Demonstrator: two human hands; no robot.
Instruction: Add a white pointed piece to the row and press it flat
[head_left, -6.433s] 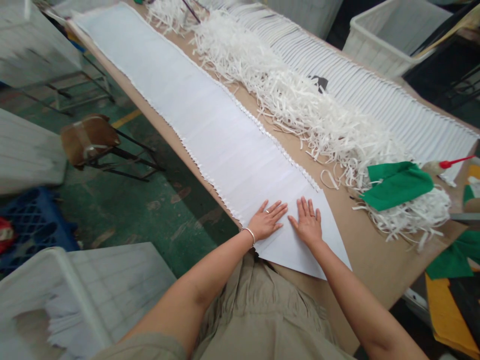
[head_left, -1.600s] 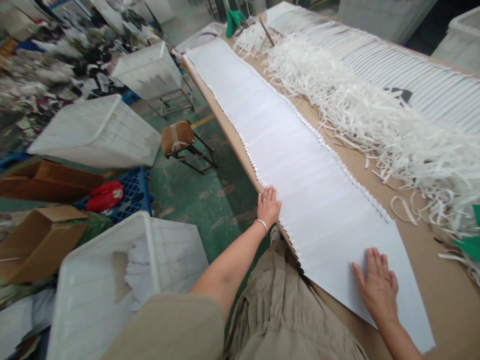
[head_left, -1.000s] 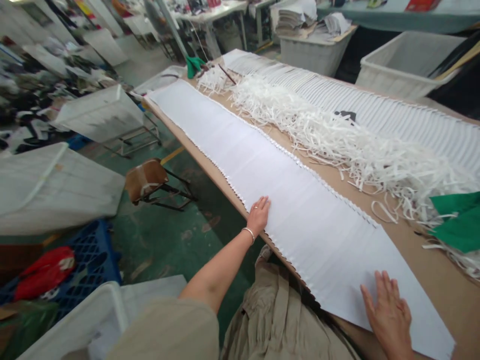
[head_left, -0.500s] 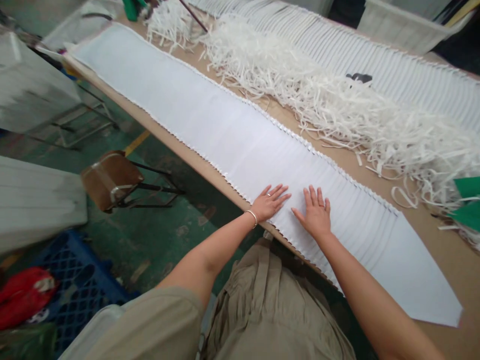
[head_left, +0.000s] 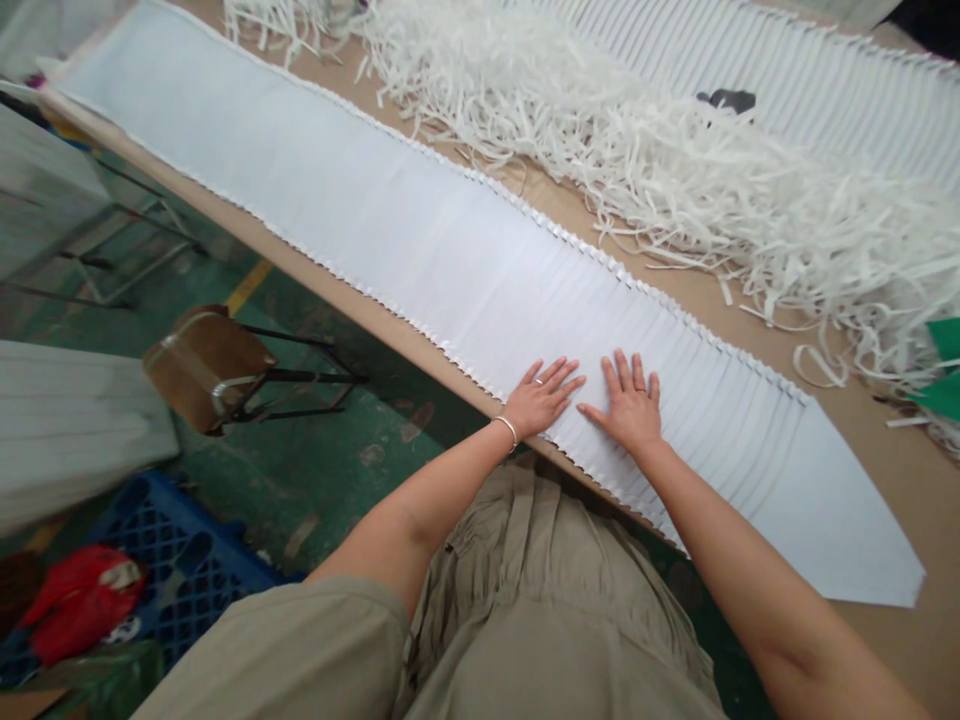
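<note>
A long row of overlapping white sheets (head_left: pixel 420 240) runs diagonally along the near side of the table. They are fanned like shingles, with small notched tabs along both long edges; whether they are paper or fabric I cannot tell. My left hand (head_left: pixel 541 398) lies flat on the sheets near the table's front edge, fingers spread, with a bracelet on the wrist. To its right, my right hand (head_left: pixel 628 402) rests palm down on the same row, fingers apart and thumb pointing toward the left hand. Neither hand grips anything.
Behind the row lies a long heap of white strips (head_left: pixel 645 150) on the brown tabletop (head_left: pixel 877 440). Another fanned row of white sheets (head_left: pixel 825 90) is beyond it, with a dark object (head_left: pixel 731 100) nearby. A brown stool (head_left: pixel 210 365) and a blue crate (head_left: pixel 187 560) stand at left.
My view has tilted and shifted slightly, so the table's far items sit higher. Both hands stay flat on the sheets, nearly in the same place.
</note>
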